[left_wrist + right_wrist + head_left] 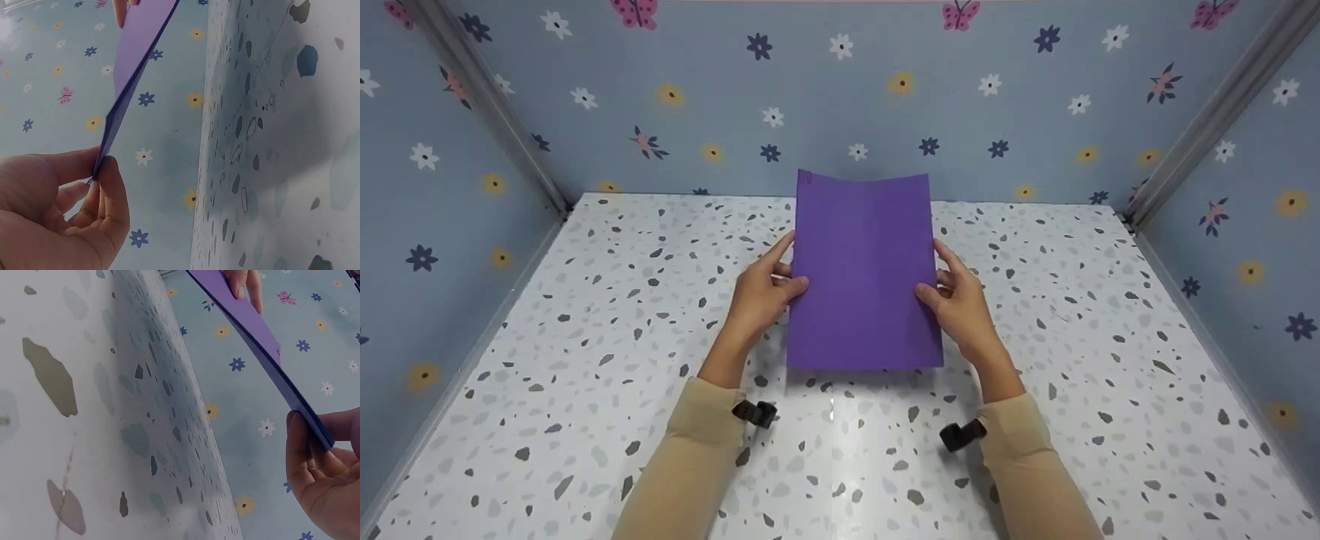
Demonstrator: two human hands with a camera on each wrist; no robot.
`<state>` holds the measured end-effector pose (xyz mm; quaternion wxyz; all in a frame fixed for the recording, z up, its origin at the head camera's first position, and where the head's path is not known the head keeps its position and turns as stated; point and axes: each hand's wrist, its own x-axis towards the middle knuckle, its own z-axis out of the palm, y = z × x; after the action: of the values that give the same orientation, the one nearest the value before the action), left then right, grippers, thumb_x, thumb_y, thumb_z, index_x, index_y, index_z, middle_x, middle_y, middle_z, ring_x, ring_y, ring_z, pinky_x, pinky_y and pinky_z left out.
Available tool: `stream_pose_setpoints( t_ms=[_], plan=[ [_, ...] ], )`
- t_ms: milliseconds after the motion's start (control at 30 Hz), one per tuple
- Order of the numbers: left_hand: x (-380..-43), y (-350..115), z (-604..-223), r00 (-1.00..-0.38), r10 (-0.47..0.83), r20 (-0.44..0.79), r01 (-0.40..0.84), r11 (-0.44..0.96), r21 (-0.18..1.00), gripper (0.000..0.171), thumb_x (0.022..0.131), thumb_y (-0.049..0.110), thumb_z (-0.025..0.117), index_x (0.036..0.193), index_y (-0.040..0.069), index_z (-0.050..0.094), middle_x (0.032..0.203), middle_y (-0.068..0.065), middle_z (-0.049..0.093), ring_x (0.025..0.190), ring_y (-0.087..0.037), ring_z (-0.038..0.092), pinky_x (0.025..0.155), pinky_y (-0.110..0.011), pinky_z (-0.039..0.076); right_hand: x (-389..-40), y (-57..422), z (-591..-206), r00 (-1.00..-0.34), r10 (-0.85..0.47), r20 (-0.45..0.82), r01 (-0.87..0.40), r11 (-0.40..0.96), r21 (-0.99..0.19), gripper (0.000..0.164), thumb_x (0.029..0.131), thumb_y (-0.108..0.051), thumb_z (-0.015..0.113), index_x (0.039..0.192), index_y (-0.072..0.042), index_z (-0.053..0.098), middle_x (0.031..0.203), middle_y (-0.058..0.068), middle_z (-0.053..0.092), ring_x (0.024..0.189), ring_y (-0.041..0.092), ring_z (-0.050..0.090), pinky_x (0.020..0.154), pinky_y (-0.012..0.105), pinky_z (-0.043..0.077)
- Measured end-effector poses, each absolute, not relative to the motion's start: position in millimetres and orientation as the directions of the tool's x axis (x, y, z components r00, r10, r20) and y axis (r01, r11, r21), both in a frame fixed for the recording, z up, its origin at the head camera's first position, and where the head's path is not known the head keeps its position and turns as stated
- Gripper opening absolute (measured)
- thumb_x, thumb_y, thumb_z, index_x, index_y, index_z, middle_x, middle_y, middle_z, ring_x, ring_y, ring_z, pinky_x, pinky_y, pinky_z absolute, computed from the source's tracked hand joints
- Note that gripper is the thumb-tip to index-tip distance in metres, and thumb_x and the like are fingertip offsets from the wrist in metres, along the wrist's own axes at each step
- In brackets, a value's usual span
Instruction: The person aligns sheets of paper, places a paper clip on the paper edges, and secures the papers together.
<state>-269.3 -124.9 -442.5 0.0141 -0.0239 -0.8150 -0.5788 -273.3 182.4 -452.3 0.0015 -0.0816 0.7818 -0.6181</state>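
Note:
A purple rectangular sheet (864, 277) is held up above the table in the head view, its top edge sagging in the middle. It has a small dark mark at its upper left corner. My left hand (765, 292) pinches the left edge, thumb on the near face and fingers behind. At the right edge, my right hand (958, 304) grips it the same way. Seen edge-on in the left wrist view, the sheet (132, 62) bends slightly between the hands. The right wrist view shows its dark edge and the sheet (256, 326) slanting across.
A white table (622, 360) with grey speckles lies below the hands. Blue flowered walls (855, 97) stand at the back and both sides, with grey metal posts (487, 97) at the corners. A small black wrist camera (761, 414) sits at each sleeve cuff.

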Motion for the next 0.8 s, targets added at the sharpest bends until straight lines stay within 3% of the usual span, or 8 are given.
stream_pose_setpoints(
  t_ms=[167, 433, 800],
  plan=[
    [-271, -125, -446, -0.999, 0.03, 0.036, 0.044, 0.326, 0.944, 0.076, 0.101, 0.003, 0.07, 0.166, 0.029, 0.04, 0.113, -0.012, 0.062, 0.09, -0.018, 0.064, 0.076, -0.028, 0.057, -273, 182, -454, -0.99, -0.123, 0.074, -0.102, 0.246, -0.964, 0.077, 0.103, 0.0, 0.065, 0.169, -0.019, 0.03, 0.128, 0.019, 0.073, 0.116, 0.03, 0.072, 0.093, 0.035, 0.059],
    [-274, -127, -449, -0.998, 0.061, -0.013, 0.009, 0.341, 0.94, 0.076, 0.101, 0.004, 0.068, 0.167, 0.025, 0.037, 0.112, -0.013, 0.064, 0.085, -0.015, 0.065, 0.067, -0.026, 0.054, -273, 183, -457, -0.99, -0.133, 0.042, -0.078, 0.277, -0.958, 0.076, 0.104, -0.002, 0.065, 0.169, -0.017, 0.029, 0.133, 0.02, 0.071, 0.124, 0.033, 0.069, 0.101, 0.046, 0.058],
    [-275, -130, -456, -0.995, 0.09, -0.035, 0.001, 0.377, 0.926, 0.076, 0.1, 0.003, 0.07, 0.167, 0.022, 0.038, 0.108, -0.013, 0.066, 0.083, -0.016, 0.064, 0.073, -0.027, 0.056, -276, 182, -460, -0.99, -0.142, -0.016, -0.03, 0.316, -0.948, 0.074, 0.104, -0.001, 0.063, 0.169, -0.01, 0.028, 0.136, 0.024, 0.068, 0.125, 0.037, 0.068, 0.103, 0.048, 0.057]
  ],
)
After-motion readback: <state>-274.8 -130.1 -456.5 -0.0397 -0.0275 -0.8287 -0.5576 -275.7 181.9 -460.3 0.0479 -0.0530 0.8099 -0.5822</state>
